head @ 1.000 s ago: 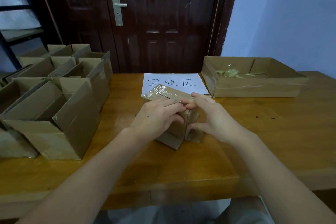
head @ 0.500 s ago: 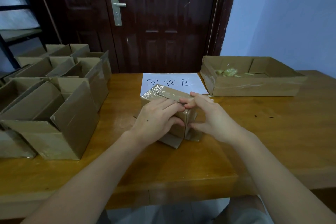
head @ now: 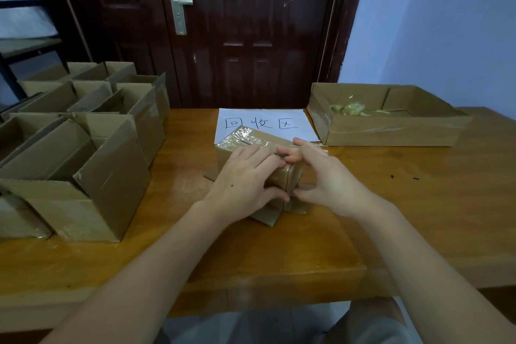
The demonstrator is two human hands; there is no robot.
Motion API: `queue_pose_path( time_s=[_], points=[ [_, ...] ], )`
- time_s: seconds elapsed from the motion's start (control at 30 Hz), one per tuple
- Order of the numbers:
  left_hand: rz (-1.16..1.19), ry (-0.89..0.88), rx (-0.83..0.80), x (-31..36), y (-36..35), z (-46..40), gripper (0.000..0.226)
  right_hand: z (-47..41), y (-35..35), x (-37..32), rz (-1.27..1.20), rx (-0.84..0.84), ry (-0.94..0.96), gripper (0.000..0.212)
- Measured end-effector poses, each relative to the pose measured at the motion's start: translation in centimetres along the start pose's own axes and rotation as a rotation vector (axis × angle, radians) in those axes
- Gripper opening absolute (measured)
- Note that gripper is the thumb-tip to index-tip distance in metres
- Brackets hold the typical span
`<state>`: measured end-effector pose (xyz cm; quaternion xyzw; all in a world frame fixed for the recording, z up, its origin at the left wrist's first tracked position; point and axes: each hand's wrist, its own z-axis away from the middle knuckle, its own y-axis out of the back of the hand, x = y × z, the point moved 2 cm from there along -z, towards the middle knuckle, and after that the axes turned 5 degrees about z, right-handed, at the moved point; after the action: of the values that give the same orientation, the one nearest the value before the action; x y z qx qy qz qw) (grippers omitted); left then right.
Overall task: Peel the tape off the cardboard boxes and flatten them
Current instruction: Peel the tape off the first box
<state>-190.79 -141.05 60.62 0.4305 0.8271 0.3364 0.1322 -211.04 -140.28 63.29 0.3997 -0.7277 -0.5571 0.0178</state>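
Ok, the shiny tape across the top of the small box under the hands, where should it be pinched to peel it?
Pinch the tape at its wrinkled far-left corner, coming from the left: it looks loosest there, and both the left hand and right hand cover the near end of the small box.

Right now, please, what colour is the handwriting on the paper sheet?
Black on the white paper sheet, clearest in the head view.

Single view: head-worn wide-angle camera, at the near edge of the worktop [head: 418, 204], facing forward and down. Close range: both forearms enter from the bottom edge, left hand [head: 245, 184] and right hand [head: 332, 184] mid-frame. Far field: door [head: 251, 36] directly ahead, wall [head: 446, 22] at right.
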Motion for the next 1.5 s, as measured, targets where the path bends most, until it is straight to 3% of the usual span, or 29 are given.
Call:
queue_pose_path(
  time_s=[0.13, 0.33, 0.57, 0.73, 0.93, 1.27, 1.5],
  points=[
    [0.025, -0.053, 0.083, 0.0, 0.4, -0.3, 0.035, -0.1, -0.1, 0.1, 0.007, 0.010, 0.004, 0.056],
    [0.083, -0.029, 0.080, 0.0, 0.6, -0.3, 0.022, 0.1, 0.0, 0.0, -0.004, 0.006, 0.011, 0.052],
    [0.086, -0.016, -0.044, -0.5, 1.0, 0.6, 0.048, 0.0, 0.0, 0.1, -0.015, 0.012, 0.009, 0.053],
    [0.055, -0.028, 0.097, -0.3, 0.2, 0.0, 0.032, 0.0, -0.1, 0.2, -0.019, 0.019, 0.024, 0.050],
    [0.053, -0.040, 0.149, -0.5, 0.5, -0.3, 0.013, 0.0, 0.0, 0.1, -0.031, 0.011, 0.015, 0.047],
    [0.146, 0.046, -0.019, -0.5, 1.6, -0.4, 0.045, 0.0, 0.3, -0.2, -0.071, 0.001, -0.005, 0.044],
    [0.044, -0.043, 0.147, 0.0, 0.4, -0.8, 0.019, 0.0, 0.3, -0.1, -0.054, 0.000, -0.002, 0.044]
  ],
)
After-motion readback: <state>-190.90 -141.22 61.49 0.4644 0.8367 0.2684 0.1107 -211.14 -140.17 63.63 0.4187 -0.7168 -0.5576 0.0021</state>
